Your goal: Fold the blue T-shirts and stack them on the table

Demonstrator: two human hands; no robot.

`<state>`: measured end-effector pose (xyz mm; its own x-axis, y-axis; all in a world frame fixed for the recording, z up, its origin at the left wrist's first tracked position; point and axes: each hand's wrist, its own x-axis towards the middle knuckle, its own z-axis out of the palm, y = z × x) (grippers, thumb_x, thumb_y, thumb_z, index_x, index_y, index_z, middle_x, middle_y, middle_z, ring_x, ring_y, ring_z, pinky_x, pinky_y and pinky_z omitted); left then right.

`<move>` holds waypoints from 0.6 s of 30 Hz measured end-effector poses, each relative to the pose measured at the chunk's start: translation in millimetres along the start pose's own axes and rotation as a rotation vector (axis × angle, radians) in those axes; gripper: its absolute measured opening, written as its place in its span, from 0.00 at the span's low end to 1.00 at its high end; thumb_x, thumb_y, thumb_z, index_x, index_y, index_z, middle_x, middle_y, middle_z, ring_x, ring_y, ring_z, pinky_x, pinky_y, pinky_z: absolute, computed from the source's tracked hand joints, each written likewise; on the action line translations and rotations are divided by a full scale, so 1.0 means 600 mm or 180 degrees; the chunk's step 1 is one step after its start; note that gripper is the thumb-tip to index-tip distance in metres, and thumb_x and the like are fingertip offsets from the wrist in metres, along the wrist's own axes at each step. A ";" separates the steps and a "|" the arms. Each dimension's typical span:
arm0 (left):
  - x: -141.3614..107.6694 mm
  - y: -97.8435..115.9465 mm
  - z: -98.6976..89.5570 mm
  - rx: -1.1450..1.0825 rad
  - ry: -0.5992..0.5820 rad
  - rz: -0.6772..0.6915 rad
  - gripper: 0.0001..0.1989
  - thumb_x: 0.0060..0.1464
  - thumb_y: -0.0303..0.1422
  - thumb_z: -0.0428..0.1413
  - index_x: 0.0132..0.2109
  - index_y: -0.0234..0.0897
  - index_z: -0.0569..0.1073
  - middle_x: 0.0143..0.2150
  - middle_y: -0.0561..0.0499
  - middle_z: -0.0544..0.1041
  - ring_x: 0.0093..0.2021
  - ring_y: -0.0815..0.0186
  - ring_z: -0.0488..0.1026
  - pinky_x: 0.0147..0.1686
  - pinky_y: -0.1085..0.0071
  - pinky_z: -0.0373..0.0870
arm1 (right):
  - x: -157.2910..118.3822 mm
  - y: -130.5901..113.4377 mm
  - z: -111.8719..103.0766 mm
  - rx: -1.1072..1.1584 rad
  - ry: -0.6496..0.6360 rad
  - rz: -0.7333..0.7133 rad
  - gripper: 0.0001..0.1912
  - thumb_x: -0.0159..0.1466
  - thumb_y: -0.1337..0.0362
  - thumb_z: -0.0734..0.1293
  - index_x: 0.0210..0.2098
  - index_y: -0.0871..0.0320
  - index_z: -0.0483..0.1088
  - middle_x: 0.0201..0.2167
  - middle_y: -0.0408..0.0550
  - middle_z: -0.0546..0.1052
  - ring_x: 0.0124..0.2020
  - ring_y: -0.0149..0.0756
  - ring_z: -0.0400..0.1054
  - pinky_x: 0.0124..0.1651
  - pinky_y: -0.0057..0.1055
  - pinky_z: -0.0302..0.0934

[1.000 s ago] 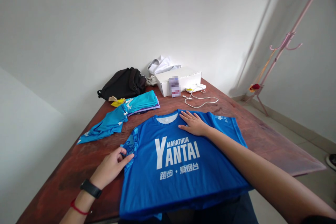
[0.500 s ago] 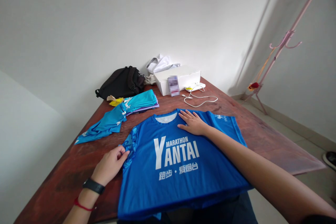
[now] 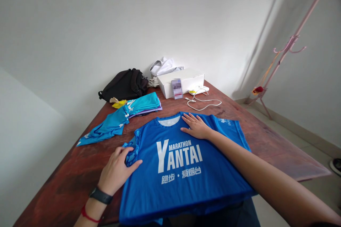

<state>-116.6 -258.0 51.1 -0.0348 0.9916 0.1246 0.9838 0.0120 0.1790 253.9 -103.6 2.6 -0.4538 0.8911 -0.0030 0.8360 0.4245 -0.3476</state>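
A blue T-shirt (image 3: pixel 183 181) with white "Yantai Marathon" lettering lies front side up, collar away from me, its lower hem reaching the table's near edge. My right hand (image 3: pixel 195 126) rests flat on it just right of the collar, fingers spread. At the left edge is my left hand (image 3: pixel 119 166), thumb and fingers apart around the bunched, patterned sleeve (image 3: pixel 132 152). Its thumb touches the shirt front, and the fingers lie by the sleeve without a visible pinch. The other sleeve (image 3: pixel 226 124) lies spread out at the right.
On the wooden table (image 3: pixel 61 181), turquoise clothing (image 3: pixel 114 120) lies at the left. Behind are a black backpack (image 3: pixel 122 85), a white box (image 3: pixel 183 78), a blurred purple packet (image 3: pixel 177 89) and a white cable (image 3: pixel 205 108). A pink coat stand (image 3: pixel 287 44) stands at the right.
My left hand has let go of the sleeve edge, opened its fingers and shifted slightly right onto the shirt. My right hand stays in the same spot on the shirt.
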 end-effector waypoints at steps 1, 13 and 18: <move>0.000 -0.001 0.003 -0.0004 0.0051 0.0013 0.24 0.57 0.52 0.54 0.53 0.43 0.73 0.52 0.45 0.73 0.53 0.51 0.72 0.47 0.61 0.70 | 0.000 0.000 0.000 0.0001 0.0000 0.0000 0.48 0.65 0.31 0.46 0.74 0.55 0.46 0.75 0.48 0.44 0.75 0.52 0.34 0.72 0.58 0.33; 0.004 -0.028 -0.009 -0.0498 0.0381 -0.0182 0.13 0.59 0.46 0.48 0.33 0.43 0.62 0.26 0.55 0.69 0.27 0.62 0.71 0.31 0.69 0.64 | 0.001 0.003 0.002 -0.0013 -0.0008 -0.0009 0.48 0.66 0.31 0.46 0.74 0.54 0.45 0.75 0.47 0.44 0.75 0.54 0.33 0.72 0.58 0.33; 0.000 -0.066 -0.005 -0.1649 0.0294 -0.0741 0.18 0.51 0.49 0.57 0.41 0.42 0.63 0.37 0.52 0.75 0.27 0.64 0.73 0.26 0.70 0.71 | 0.001 0.005 0.004 -0.0013 0.0012 -0.0005 0.47 0.66 0.31 0.47 0.74 0.53 0.46 0.75 0.47 0.44 0.75 0.54 0.34 0.72 0.59 0.32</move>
<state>-156.1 -258.8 46.8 -0.2784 0.9547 0.1053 0.7345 0.1410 0.6638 255.2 -102.2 -0.5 -0.4538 0.8911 0.0010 0.8366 0.4265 -0.3437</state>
